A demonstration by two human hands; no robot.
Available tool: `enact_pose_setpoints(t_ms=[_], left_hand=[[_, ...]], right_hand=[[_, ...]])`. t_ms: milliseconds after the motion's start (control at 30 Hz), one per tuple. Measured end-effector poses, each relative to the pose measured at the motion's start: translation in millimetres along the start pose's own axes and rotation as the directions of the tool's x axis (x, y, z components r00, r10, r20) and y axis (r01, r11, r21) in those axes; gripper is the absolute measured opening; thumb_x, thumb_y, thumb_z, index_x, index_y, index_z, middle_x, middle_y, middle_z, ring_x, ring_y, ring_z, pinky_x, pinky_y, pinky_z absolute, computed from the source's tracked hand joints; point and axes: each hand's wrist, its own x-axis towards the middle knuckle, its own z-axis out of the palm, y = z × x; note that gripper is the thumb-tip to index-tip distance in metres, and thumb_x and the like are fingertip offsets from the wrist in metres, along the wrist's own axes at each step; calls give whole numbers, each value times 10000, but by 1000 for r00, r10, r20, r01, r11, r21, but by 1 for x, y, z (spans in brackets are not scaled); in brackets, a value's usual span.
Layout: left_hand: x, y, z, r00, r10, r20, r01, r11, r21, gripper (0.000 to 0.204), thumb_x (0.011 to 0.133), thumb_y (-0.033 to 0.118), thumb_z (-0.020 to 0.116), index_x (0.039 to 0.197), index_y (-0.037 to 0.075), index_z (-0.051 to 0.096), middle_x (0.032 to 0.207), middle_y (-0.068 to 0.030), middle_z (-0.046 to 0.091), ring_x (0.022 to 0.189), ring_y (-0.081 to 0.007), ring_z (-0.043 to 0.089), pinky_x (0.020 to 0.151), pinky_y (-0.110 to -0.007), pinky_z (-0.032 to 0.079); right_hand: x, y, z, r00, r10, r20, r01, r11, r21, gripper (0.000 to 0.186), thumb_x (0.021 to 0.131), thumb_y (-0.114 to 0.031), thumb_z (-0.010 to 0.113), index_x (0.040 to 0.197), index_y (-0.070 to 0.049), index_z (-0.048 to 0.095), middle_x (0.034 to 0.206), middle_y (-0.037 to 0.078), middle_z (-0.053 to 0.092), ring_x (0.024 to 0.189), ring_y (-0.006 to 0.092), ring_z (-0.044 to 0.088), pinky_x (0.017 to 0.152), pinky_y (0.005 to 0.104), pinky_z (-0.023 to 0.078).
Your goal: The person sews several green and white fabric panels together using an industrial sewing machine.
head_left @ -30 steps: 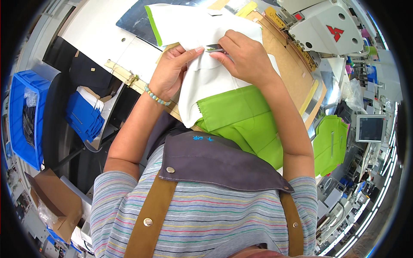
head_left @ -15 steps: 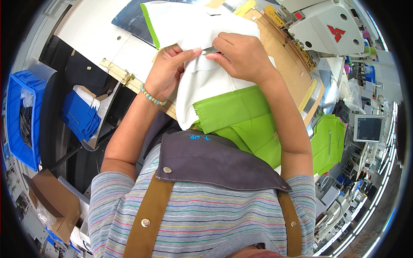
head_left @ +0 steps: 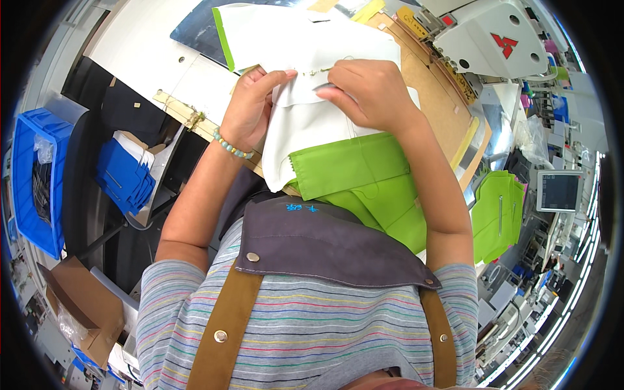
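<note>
A piece of white fabric (head_left: 305, 127) joined with bright green fabric (head_left: 354, 166) lies over the table edge in front of my apron. My left hand (head_left: 250, 107) pinches the white fabric between thumb and fingers, beside a small slit-like spot. Just right of it, my right hand (head_left: 370, 94) is closed, its thumb and forefinger near each other over the same spot. A little grey shows by those fingertips, but what they hold is hidden. Between the hands, greenish thread bits (head_left: 317, 71) lie on the white fabric.
A white sewing machine head (head_left: 491, 42) stands at the upper right, beside a brown board (head_left: 422, 84). More green pieces (head_left: 499, 214) lie at the right. On the left are a blue crate (head_left: 39, 182), blue pieces (head_left: 123, 179) and a cardboard box (head_left: 84, 305).
My right hand has shifted slightly right, away from my left fingertips. The grey metal-looking thing between the hands is now mostly out of sight, and the thread bits show.
</note>
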Motion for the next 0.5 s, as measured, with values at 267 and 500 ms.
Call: enact_pose_setpoints(t_ms=[267,500], left_hand=[[-2,6,10,999,-33,-30,34,998,50,225,934,129,726,1081,-41,716,1034,-112,760,905,-165,733,811,-301,590],[3,5,2,994,-110,19,110,994,16,233,945,140,729,1091,-42,726,1042,-102,765,904,-160,735,830,-306,596]], right_hand=[[-14,10,-22,990,139,6,-139,989,-45,297,924,-329,760,851,-68,638,765,51,650,663,241,649,573,353,490],[-7,20,-11,1000,9,-26,-10,999,-50,287,906,-279,787,859,-43,631,766,76,612,640,258,605,572,354,464]])
